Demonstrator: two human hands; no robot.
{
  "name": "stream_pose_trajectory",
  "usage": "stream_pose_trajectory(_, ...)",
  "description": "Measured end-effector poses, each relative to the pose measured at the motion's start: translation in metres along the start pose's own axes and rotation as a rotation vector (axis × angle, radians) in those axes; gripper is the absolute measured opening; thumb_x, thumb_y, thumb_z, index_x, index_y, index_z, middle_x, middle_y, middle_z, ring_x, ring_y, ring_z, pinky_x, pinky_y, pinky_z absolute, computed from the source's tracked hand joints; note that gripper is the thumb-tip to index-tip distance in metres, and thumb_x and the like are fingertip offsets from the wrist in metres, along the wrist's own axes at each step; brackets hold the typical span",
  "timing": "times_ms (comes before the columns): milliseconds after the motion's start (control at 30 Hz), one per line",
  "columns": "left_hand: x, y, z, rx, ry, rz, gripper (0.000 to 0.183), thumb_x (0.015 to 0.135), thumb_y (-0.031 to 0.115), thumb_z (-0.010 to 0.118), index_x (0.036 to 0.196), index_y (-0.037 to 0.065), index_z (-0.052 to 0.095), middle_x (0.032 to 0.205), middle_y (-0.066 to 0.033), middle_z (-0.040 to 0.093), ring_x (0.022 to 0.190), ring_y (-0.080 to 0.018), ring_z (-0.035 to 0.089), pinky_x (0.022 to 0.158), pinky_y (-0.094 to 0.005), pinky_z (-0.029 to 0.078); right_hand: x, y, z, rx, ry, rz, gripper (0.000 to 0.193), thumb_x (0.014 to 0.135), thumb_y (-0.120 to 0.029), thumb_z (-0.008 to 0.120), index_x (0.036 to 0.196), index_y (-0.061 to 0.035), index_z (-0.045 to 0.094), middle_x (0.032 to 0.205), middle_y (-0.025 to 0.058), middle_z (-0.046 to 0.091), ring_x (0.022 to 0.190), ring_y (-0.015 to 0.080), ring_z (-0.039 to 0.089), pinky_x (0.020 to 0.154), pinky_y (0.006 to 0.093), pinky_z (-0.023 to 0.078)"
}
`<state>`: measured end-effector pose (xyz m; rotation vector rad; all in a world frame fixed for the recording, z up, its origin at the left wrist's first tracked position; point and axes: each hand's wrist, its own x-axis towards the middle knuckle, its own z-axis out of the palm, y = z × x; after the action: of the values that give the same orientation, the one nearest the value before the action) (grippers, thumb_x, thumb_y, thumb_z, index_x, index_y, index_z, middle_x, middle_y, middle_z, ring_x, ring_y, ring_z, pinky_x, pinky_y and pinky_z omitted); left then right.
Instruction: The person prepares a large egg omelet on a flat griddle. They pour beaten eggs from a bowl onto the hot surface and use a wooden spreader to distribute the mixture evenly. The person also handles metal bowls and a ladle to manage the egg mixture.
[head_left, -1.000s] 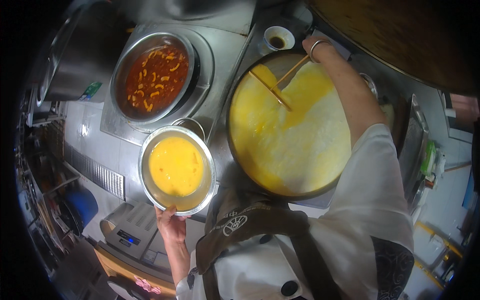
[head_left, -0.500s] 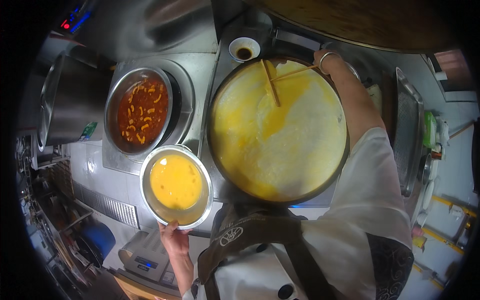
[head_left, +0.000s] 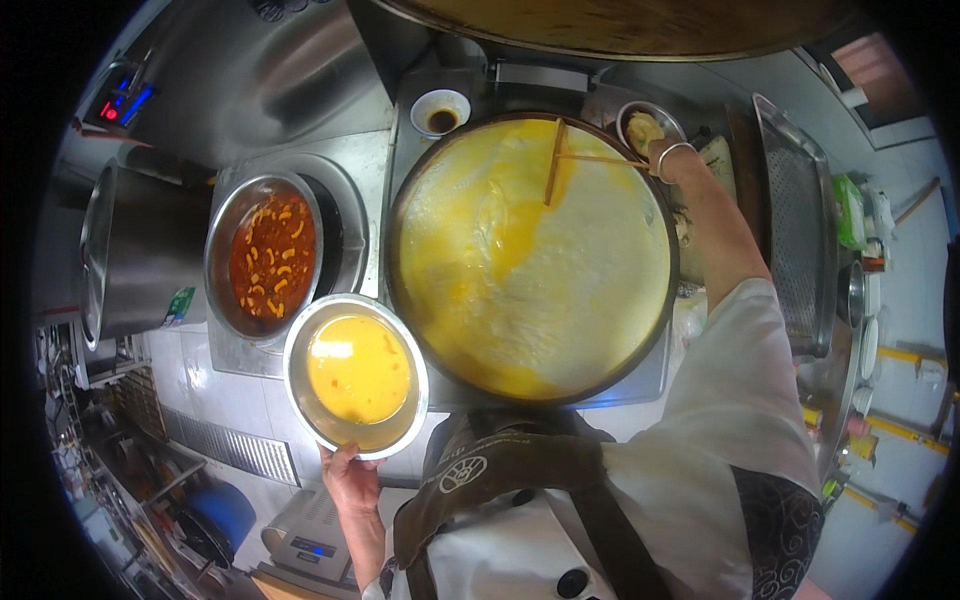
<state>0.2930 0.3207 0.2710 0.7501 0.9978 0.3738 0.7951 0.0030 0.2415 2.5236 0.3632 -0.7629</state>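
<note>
My left hand [head_left: 350, 480] grips the near rim of a steel bowl [head_left: 292, 372] that holds yellow beaten egg [head_left: 358, 375], left of the griddle. At the far right of the round griddle [head_left: 398, 345], my right hand [head_left: 668, 162] is closed around the handle of a wooden T-shaped batter spreader [head_left: 554, 165]. The spreader's crossbar rests on a thin pale crepe [head_left: 590, 290] covering the griddle. Egg lies over the crepe in uneven yellow streaks, thickest left of centre and along the near edge.
A steel basin of red sauce [head_left: 270, 260] stands at the left. Behind the griddle is a small white bowl of dark liquid [head_left: 440, 112]. A metal bowl [head_left: 652, 120] sits beyond my right hand, and a perforated tray [head_left: 800, 230] lies farther right. A large round plate [head_left: 620, 30] overhangs the back.
The spreader has swung from slanting right to nearly upright and slid slightly toward the griddle's right side. My view has shifted a little. The left hand still holds the egg bowl.
</note>
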Motion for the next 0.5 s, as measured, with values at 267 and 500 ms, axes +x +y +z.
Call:
stream_pose_trajectory(267,-0.001,-0.003,0.009,0.039,-0.112,-0.012,0.061,0.069,-0.001,0.050,0.126,0.007,0.029,0.105,-0.0151,0.051,0.079,-0.0274,0.060,0.050,-0.0333,0.057,-0.036,0.048,0.073,0.109,0.064,-0.019,0.026,0.072,-0.022,0.063,0.088,-0.0011,0.064,0.090,0.0178,0.062,0.086,0.0283,0.060,0.074,0.0371,0.047)
stream_pose_trajectory(500,-0.002,-0.002,0.020,0.091,-0.232,-0.018,0.063,0.068,0.000,0.051,0.126,0.005,0.028,0.106,-0.0157,0.050,0.081,-0.0278,0.061,0.053,-0.0339,0.058,-0.078,0.056,0.140,0.297,0.022,-0.003,0.026,0.077,-0.024,0.056,0.089,-0.0020,0.064,0.089,0.0195,0.061,0.086,0.0305,0.059,0.076,0.0368,0.046)
